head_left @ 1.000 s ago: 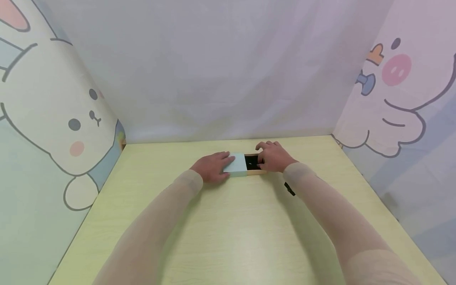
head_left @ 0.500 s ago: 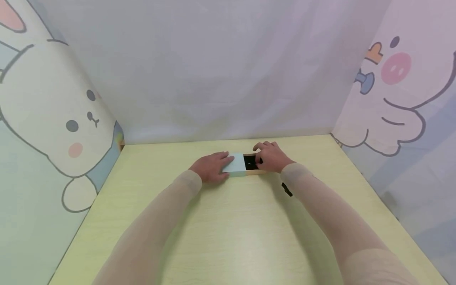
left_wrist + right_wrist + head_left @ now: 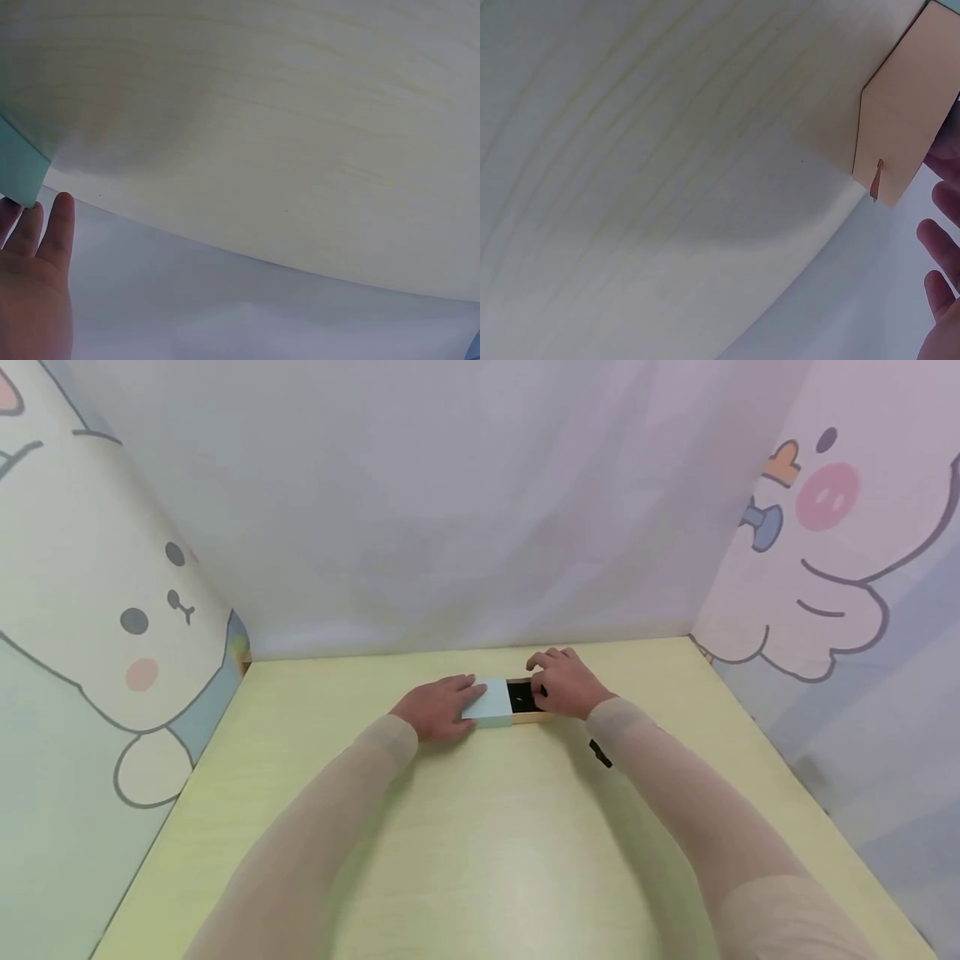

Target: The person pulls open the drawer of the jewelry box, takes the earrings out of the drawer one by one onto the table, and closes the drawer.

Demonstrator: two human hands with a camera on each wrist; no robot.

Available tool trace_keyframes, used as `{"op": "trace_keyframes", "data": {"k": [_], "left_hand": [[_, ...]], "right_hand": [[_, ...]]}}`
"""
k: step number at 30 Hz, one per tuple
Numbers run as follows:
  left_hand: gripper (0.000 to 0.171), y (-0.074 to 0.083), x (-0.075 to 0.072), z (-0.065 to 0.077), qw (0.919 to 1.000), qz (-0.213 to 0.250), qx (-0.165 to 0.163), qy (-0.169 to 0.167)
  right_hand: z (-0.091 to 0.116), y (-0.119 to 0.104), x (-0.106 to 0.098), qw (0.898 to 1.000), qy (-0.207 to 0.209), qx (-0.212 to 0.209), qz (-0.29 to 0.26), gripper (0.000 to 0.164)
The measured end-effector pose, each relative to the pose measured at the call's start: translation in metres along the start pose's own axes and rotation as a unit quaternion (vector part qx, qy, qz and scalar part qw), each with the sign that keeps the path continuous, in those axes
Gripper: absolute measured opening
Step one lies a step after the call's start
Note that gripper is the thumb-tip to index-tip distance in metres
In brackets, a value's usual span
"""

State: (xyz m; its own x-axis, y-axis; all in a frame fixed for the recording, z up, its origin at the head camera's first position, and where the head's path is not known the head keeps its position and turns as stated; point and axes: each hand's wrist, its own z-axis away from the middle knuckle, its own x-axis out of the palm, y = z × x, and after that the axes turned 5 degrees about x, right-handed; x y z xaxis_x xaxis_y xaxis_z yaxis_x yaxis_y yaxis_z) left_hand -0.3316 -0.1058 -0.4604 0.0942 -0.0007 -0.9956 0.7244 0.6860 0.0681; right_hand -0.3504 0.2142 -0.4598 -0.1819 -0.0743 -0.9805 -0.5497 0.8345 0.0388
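In the head view a slide-out drawer box stands near the table's back edge, its pale blue sleeve (image 3: 490, 702) on the left. My left hand (image 3: 435, 710) holds the sleeve, fingers over its top and thumb along the near side. To the right the peach-coloured drawer (image 3: 911, 97) sticks partly out, with a small ribbon tab (image 3: 877, 180) on its end. Its black inside (image 3: 519, 697) bears a small whitish mark. My right hand (image 3: 567, 685) reaches over the drawer's outer end, thumb and index finger bent down inside, other fingers raised. I cannot tell what they pinch.
The pale wood-grain table (image 3: 480, 827) reaches toward me on all sides of the box. Close behind the box rises a light curtain (image 3: 465, 527), with cartoon-printed cloth (image 3: 67, 577) at the sides. A dark strap (image 3: 601, 753) shows under my right wrist.
The head view has shifted slightly, so everything sits a little further left. My right fingers have edged slightly toward the sleeve; the left hand keeps its place on it.
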Motion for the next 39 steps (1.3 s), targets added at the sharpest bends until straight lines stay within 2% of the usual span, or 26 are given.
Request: {"op": "trace_keyframes", "data": {"k": [8,22,39], "left_hand": [[0.076,-0.001,0.001,-0.001,1.0000,0.001,-0.003,-0.005],[0.076,-0.003,0.002,0.000,1.0000,-0.003,-0.002,-0.001],[0.076,-0.005,0.002,0.002,1.0000,0.000,0.000,0.001]], "right_hand": [[-0.002,0.008,0.001,1.000,0.009,-0.002,0.005,0.016],[0.004,0.006,-0.006,0.999,0.037,0.005,-0.023,0.010],[0.008,0.001,-0.011,0.999,0.033,0.003,-0.028,0.011]]}}
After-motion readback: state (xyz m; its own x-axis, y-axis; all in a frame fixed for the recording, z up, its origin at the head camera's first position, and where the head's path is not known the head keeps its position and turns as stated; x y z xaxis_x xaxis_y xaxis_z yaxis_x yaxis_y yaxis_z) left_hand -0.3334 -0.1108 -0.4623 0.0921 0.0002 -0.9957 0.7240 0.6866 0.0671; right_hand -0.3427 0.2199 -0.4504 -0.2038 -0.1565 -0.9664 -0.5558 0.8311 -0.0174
